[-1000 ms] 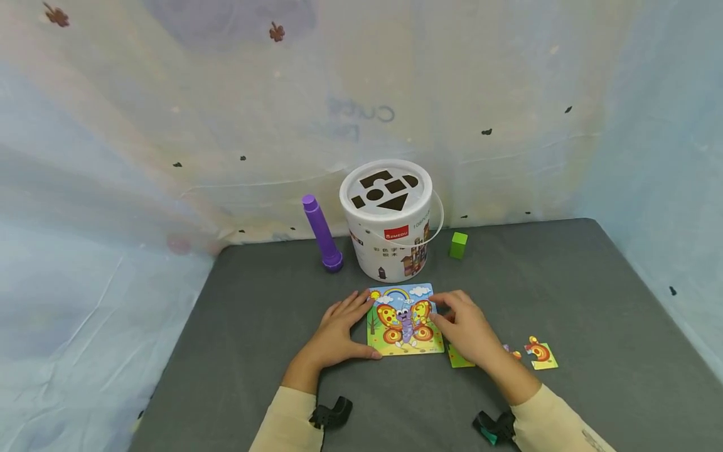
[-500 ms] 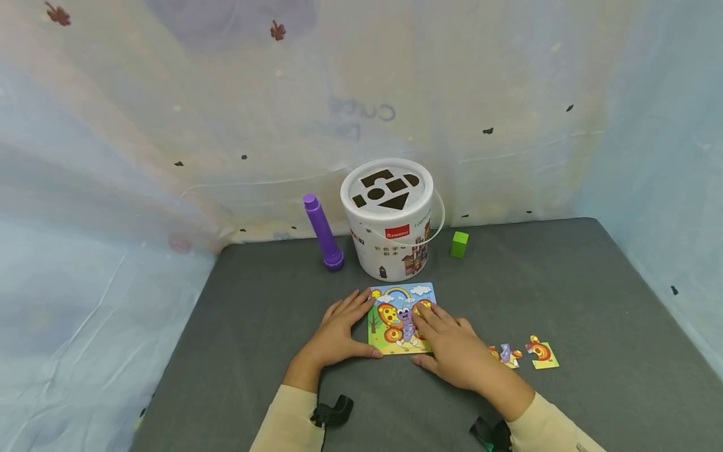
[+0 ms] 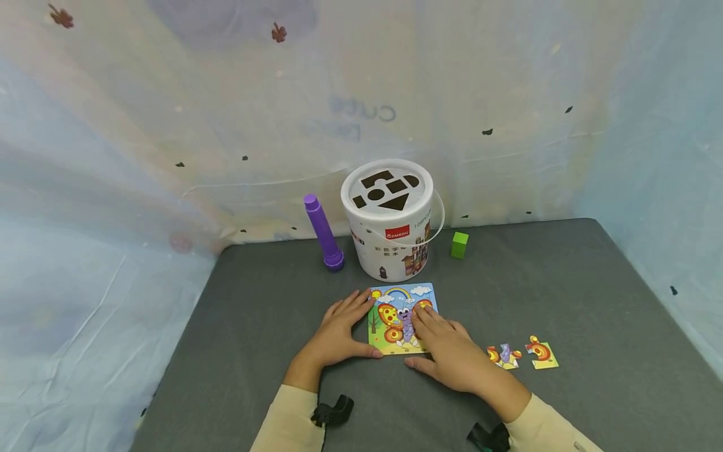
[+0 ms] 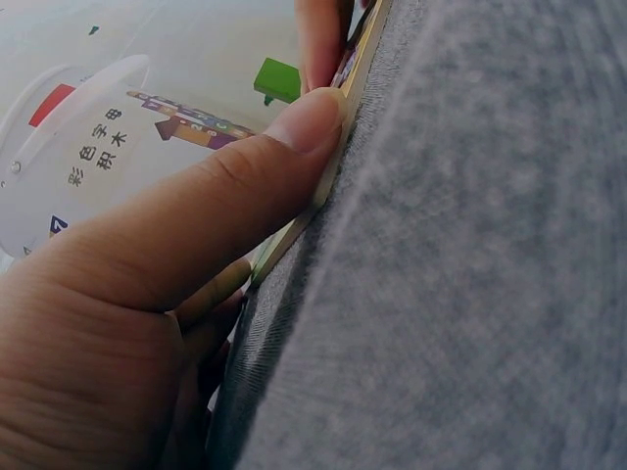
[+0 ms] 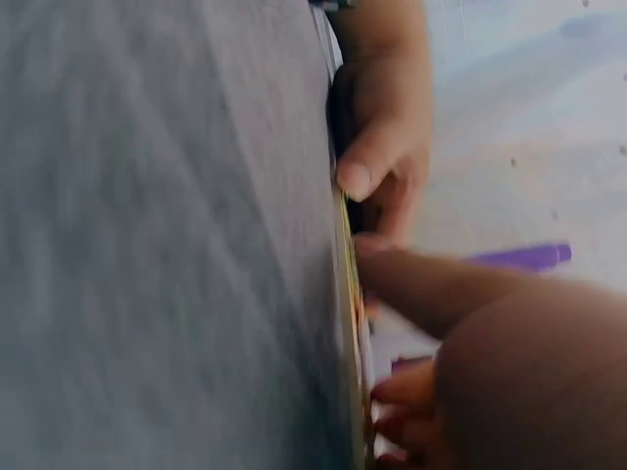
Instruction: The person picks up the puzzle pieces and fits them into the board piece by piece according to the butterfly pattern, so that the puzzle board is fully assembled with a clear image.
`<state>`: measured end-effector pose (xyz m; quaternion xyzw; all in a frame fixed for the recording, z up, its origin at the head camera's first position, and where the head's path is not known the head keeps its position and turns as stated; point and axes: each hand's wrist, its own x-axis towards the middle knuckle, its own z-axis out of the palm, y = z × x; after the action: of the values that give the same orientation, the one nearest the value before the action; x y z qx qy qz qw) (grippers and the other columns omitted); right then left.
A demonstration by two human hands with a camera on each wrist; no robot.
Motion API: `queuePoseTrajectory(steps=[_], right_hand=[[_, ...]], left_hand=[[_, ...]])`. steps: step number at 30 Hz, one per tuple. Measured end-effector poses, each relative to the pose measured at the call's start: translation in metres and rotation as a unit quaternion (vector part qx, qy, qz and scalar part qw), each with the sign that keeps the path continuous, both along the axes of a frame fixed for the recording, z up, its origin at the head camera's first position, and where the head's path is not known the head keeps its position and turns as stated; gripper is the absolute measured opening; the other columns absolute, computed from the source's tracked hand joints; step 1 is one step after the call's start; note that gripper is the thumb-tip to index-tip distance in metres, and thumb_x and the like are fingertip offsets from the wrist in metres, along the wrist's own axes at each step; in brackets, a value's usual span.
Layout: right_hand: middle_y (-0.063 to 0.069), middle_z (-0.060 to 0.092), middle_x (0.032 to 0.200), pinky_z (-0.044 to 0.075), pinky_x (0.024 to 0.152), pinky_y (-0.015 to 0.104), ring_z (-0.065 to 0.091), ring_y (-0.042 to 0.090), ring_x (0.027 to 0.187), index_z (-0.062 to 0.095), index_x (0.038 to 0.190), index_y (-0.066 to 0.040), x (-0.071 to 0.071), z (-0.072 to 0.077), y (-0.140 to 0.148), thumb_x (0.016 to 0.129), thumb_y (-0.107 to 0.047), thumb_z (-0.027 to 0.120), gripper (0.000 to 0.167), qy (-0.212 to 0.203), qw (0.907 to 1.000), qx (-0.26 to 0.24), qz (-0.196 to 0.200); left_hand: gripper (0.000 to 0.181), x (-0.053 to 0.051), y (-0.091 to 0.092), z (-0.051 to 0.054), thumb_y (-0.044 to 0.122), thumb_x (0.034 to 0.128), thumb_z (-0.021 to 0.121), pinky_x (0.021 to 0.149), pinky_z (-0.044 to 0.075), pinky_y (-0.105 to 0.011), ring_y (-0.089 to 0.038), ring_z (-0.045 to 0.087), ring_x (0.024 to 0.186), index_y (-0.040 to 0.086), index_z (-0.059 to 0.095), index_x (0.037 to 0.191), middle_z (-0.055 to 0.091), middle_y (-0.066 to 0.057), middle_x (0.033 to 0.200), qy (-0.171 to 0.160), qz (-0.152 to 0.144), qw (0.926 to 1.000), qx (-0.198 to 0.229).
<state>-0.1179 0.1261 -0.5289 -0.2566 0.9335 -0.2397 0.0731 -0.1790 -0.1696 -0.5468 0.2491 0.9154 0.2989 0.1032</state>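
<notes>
A square jigsaw puzzle (image 3: 380,342) with a butterfly, a rainbow and a sun lies flat on the grey table. My left hand (image 3: 339,336) rests along its left side, the thumb at the lower left corner and straight fingertips at the upper left edge. In the left wrist view the thumb of that left hand (image 4: 216,206) touches the board's edge. Laid over the puzzle's right half, my right hand (image 3: 449,351) presses with extended fingers and covers part of the butterfly. Two jigsaw pieces (image 3: 504,356) (image 3: 543,353) lie to the right of that hand.
Behind the puzzle stands a white lidded bucket (image 3: 390,220) with shaped holes and a handle. A purple stick-like toy (image 3: 324,232) is upright to its left, and a green block (image 3: 459,245) sits to its right. A printed cloth (image 3: 282,125) hangs behind the table (image 3: 254,301).
My right hand has moved left from the puzzle's right edge onto its surface, its fingers going from bent to extended. A green-yellow piece beside it is now hidden. The left hand stays put.
</notes>
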Motion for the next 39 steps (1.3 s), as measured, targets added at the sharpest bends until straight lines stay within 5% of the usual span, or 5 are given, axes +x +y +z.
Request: queuePoseTrajectory(steps=[7,19,23,32,39], right_hand=[[0.019,0.041,0.169,0.038,0.114,0.07,0.041,0.042,0.152,0.053,0.161,-0.005,-0.005,0.002,0.028,0.109,-0.041,0.07,0.066,-0.037,0.9806,-0.192,-0.014],[0.034,0.051,0.153,0.055,0.102,0.036,0.063,0.04,0.129,0.043,0.16,0.007,0.0,0.003,0.103,0.121,-0.019,0.02,0.052,-0.14,0.8824,-0.449,-0.014],[0.033,0.056,0.147,0.055,0.1,0.032,0.065,0.034,0.126,0.044,0.158,0.01,0.002,-0.002,0.113,0.121,-0.015,0.027,0.048,-0.132,0.8925,-0.43,-0.032],[-0.002,0.058,0.147,0.05,0.104,0.042,0.054,0.023,0.133,0.069,0.144,-0.017,0.004,-0.014,0.106,0.096,-0.036,0.088,0.054,-0.041,0.9797,-0.195,-0.021],[-0.001,0.057,0.144,0.047,0.101,0.048,0.052,0.027,0.13,0.071,0.127,-0.024,0.01,-0.009,0.098,0.092,-0.034,0.091,0.041,-0.001,0.987,-0.161,0.006]], left_hand=[[0.118,0.0,-0.001,-0.002,0.064,0.0778,0.093,0.128,0.008,-0.057,-0.022,0.011,0.165,0.019,0.038,0.172,0.022,0.007,0.179,0.0,-0.001,1.0,-0.001],[0.12,0.0,-0.001,-0.002,0.064,0.0771,0.094,0.129,0.006,-0.055,-0.019,0.009,0.165,0.02,0.036,0.173,0.02,0.009,0.18,-0.007,-0.001,1.0,-0.002],[0.12,0.0,-0.001,-0.002,0.065,0.077,0.093,0.129,0.005,-0.052,-0.016,0.008,0.165,0.022,0.035,0.173,0.018,0.011,0.18,-0.011,0.003,0.9999,-0.012],[0.12,0.0,0.0,0.0,0.066,0.0774,0.092,0.129,0.005,-0.053,-0.017,0.008,0.165,0.022,0.035,0.173,0.019,0.01,0.18,-0.01,0.002,0.9999,-0.013],[0.119,0.0,0.0,0.0,0.066,0.0771,0.093,0.129,0.005,-0.052,-0.015,0.008,0.165,0.023,0.036,0.173,0.019,0.011,0.179,-0.013,0.005,0.9998,-0.014]])
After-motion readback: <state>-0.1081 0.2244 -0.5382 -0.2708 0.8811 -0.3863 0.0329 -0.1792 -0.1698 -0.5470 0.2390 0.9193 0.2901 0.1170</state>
